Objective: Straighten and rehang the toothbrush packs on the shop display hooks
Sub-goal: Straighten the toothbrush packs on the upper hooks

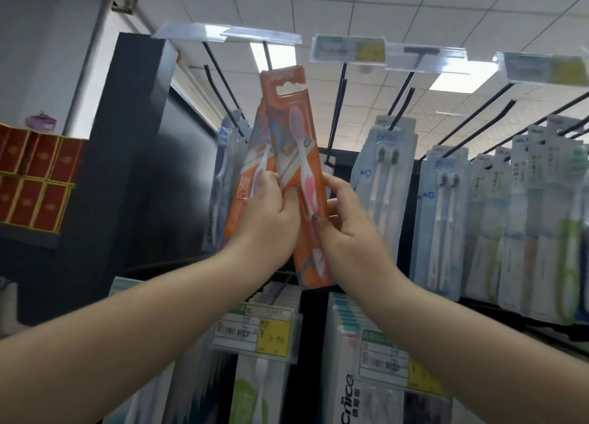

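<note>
- Two orange toothbrush packs [287, 156] are held up together in front of the black display rack [143, 143], their tops overlapping; this pair serves as the landmark for everything else.
- The front pack holds a pink-and-white toothbrush [304, 165] under clear plastic; the pack behind it, fanned out to the left, holds a paler brush with a lilac handle.
- The left hand [271, 213] grips the lower left of the packs, fingers curled round the edge and the thumb pressed on the face.
- The right hand [342, 222] grips the right edge of the front pack, thumb on the front near the pink handle, fingers wrapped behind.
- The hang-hole at the top of the packs sits just below the tip of a black display hook [267, 55]; whether the hook passes through the hole cannot be told.
- Behind the packs to the left, a blue-brush pack [223, 168] hangs on a neighbouring hook.
- To the right of the packs, white-and-blue twin-brush packs [382, 184] hang in rows, with green-handled packs [567, 248] further right.
- Above the packs, clear price-label holders [349, 49] cap the hook ends.
- Below the packs, a yellow price tag [274, 334] fronts a lower row of boxed brushes.
- Far left of the packs, red boxes [35, 181] are stacked on a shelf.
</note>
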`<action>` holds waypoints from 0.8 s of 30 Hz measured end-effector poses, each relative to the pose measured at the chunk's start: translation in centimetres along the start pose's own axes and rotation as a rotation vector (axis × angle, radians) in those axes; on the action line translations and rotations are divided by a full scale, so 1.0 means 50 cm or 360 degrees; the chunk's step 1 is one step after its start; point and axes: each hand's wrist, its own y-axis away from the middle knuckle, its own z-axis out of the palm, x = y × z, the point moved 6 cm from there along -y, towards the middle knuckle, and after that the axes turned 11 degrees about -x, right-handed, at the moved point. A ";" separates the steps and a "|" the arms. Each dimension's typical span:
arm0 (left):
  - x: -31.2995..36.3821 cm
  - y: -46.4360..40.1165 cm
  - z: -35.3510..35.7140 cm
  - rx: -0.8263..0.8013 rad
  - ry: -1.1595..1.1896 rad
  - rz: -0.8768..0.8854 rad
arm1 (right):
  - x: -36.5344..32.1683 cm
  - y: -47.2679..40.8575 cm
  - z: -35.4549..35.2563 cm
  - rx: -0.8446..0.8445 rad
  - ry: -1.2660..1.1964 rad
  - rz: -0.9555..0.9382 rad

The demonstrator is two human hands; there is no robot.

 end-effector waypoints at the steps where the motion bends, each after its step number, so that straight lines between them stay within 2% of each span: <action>1: 0.001 0.000 -0.007 0.0016 0.0035 0.0005 | -0.004 -0.005 0.006 -0.0010 0.0040 -0.0023; 7: -0.017 -0.009 -0.050 0.0123 0.0018 -0.0119 | -0.008 -0.051 0.037 -0.0052 0.0257 -0.0009; 11: -0.018 -0.026 -0.085 0.0144 -0.0097 -0.0237 | -0.020 -0.087 0.057 -0.0113 0.0263 0.0035; 21: -0.026 -0.091 -0.130 -0.0029 -0.0312 -0.0380 | -0.023 -0.142 0.082 -0.0111 0.0141 0.0167; 24: -0.032 -0.094 -0.133 -0.0112 -0.0266 -0.0403 | -0.015 -0.141 0.085 -0.0111 0.0055 0.0209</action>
